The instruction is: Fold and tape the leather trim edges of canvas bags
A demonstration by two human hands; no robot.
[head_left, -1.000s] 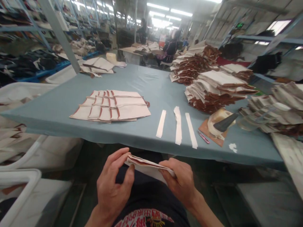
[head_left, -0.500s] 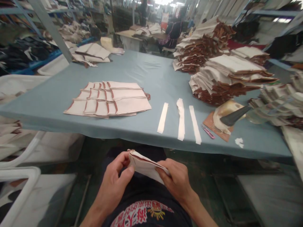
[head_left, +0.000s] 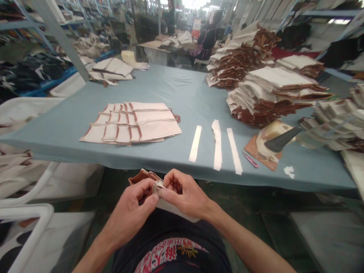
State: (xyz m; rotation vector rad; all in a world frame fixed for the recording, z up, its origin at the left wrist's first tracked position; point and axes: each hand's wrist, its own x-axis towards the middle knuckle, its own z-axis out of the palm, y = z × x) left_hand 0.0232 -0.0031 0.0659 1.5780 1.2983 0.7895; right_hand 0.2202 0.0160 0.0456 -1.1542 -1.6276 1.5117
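Blue-covered table [head_left: 189, 96], bearing overlapping cream panels [head_left: 156, 123]. Just before its near edge: a folded cream-and-brown fabric piece [head_left: 176, 211], pinched between thumb and fingers by the left hand [head_left: 135, 204] and right hand [head_left: 186, 195] alike. Tabletop, right: slim pink tool [head_left: 250, 160].

Head-worn view, facing forward and down: bare left hand [head_left: 135, 204] and bare right hand [head_left: 190, 195] close below, long, flat, blue-grey-covered table [head_left: 196, 104] beyond.

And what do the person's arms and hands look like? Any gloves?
No gloves: the left hand and right hand are bare, and so are both forearms. No sleeves or watch show. The dark top has red-and-white lettering.
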